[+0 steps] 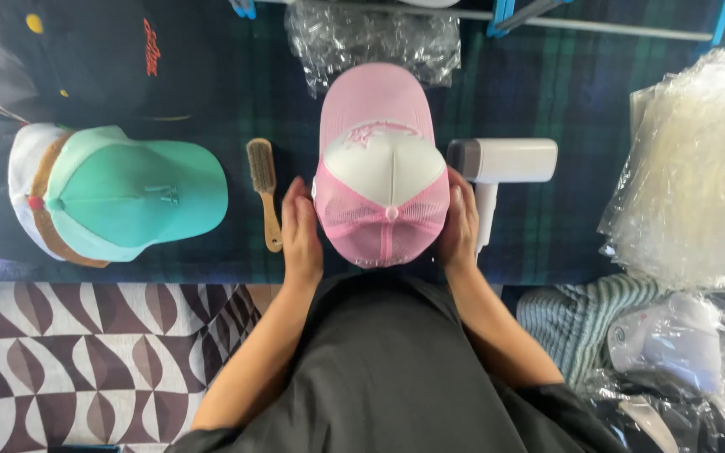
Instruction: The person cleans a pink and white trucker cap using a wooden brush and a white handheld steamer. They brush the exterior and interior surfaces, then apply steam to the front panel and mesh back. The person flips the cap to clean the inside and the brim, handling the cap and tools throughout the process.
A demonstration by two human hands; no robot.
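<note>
A: Start at the fingers. What are they doing?

B: Both hands cup the pink and white trucker cap from its sides. The left hand lies flat against the cap's nine o'clock side, fingers together and straight, pressed to the pink mesh. The right hand mirrors it at three o'clock. Neither hand is closed around anything; they brace the cap between the palms, which looks like a way to keep it square and steady.

A: And where does the cap sit?

B: At the middle of the view, crown toward the person, pink brim pointing to twelve o'clock, resting on the dark plaid cloth.

A: What lies around it?

B: Just beside the left hand, at nine o'clock, a small wooden brush lies with its bristle head away from the person. At three o'clock, touching or nearly touching the right fingers, is a white handheld steamer or dryer. Farther at nine o'clock sits a stack of caps topped by a mint green cap, with a black cap above it.

A: The rest?

B: Crinkled clear plastic bags at twelve, a heap of them at three, and a patterned brown-and-white floor covering at seven.
</note>
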